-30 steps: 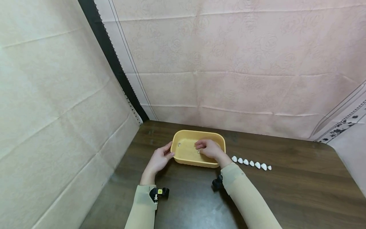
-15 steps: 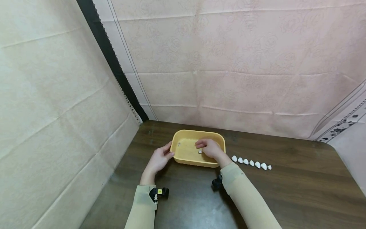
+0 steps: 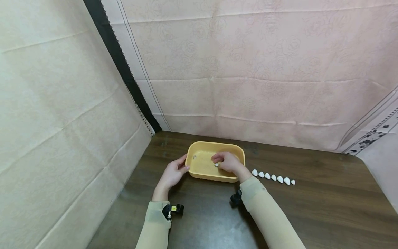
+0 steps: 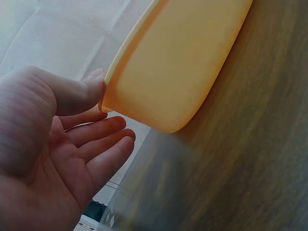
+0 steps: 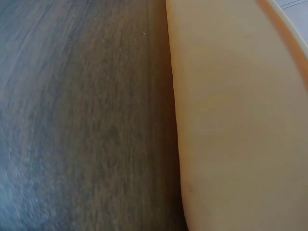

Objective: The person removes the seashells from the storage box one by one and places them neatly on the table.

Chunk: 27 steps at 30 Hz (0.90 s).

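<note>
My left hand (image 3: pixel 173 174) grips the left end of a yellow plastic tub (image 3: pixel 203 175). In the left wrist view its thumb (image 4: pixel 79 94) presses at the rim, with the other fingers spread beneath and beyond it. Inside the tub is my right hand (image 3: pixel 228 162), palm down with bent fingers. A small white pebble (image 3: pixel 216 165) shows at its fingertips, partly covered by them. Another small pale pebble (image 3: pixel 194 157) lies near the tub's left end. The right wrist view has only the tub's outer wall (image 5: pixel 236 120) and the tabletop; the right hand is hidden there.
Several white pebbles (image 3: pixel 274 177) form a slanting row on the dark wooden table (image 3: pixel 326 204), right of the tub. A pale patterned cloth (image 3: pixel 248 69) hangs behind the table, and another cloth (image 3: pixel 68 138) stands along the left.
The white pebble at my right fingertips has shifted and turned slightly, and the right fingers have moved a little. The left hand and tub stay in place.
</note>
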Tool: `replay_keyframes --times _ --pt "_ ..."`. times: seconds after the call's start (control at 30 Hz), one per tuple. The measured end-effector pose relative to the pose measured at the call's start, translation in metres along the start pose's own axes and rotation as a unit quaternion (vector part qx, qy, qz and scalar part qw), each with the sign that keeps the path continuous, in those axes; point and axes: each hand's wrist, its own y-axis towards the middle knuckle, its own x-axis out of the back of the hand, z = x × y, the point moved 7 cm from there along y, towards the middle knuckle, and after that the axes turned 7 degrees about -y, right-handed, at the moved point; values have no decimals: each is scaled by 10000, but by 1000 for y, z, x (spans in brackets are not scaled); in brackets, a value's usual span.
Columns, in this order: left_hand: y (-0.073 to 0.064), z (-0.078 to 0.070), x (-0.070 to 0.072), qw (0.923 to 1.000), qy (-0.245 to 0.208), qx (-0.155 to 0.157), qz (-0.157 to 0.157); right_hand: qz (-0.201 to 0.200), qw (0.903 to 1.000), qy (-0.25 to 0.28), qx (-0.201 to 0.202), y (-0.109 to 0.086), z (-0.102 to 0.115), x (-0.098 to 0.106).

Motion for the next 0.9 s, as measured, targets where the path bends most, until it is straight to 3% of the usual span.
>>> replay_keyframes --times 0.4,0.9 --pt "-1 -2 0 9999 -63 -76 64 -149 9996 -215 -94 -1 0 0" --pt "-1 -2 0 9998 -113 -137 79 -176 9978 -633 122 -1 4 -1"
